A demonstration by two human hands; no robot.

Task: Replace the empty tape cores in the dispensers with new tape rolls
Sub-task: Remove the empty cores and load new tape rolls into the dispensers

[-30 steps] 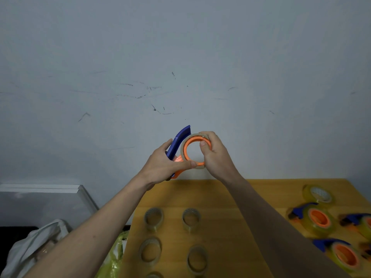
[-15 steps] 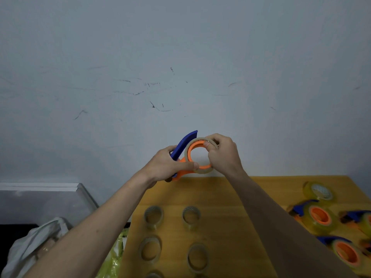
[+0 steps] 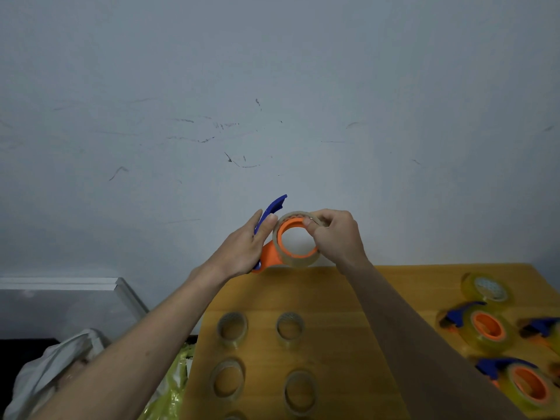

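1. My left hand (image 3: 242,250) grips the dispenser (image 3: 269,253) by its blue handle, which rises up and away from me; fingers and thumb are curled round it, the thumb tip lying by the ring's upper left edge.

2. The orange hub faces me nearly square on, so its hole points toward me and away, and the empty core (image 3: 298,263) sits round that hub as a thin, pale band. All of it is held in the air above the far edge of the surface (image 3: 348,313), in front of the wall.

3. My right hand (image 3: 336,234) is directly right of the ring and touching it. The thumb and forefinger pinch the core's upper right rim, the other fingers curled behind.

4. What the next move turns on, as I judge it: the core can only come off along the hub's axis, toward me, not sideways. My right hand is the nearer one and already has the rim, so it should pull while my left holds the handle steady.

5. I cannot tell whether the core is loose on the hub or tight.

6. Four bare cores (image 3: 231,328) lie flat on the surface below my arms, with a fifth just showing at the bottom edge. Dispensers with full yellow rolls (image 3: 485,330) lie to my right, well apart from them, and a loose roll (image 3: 488,289) lies beyond those.
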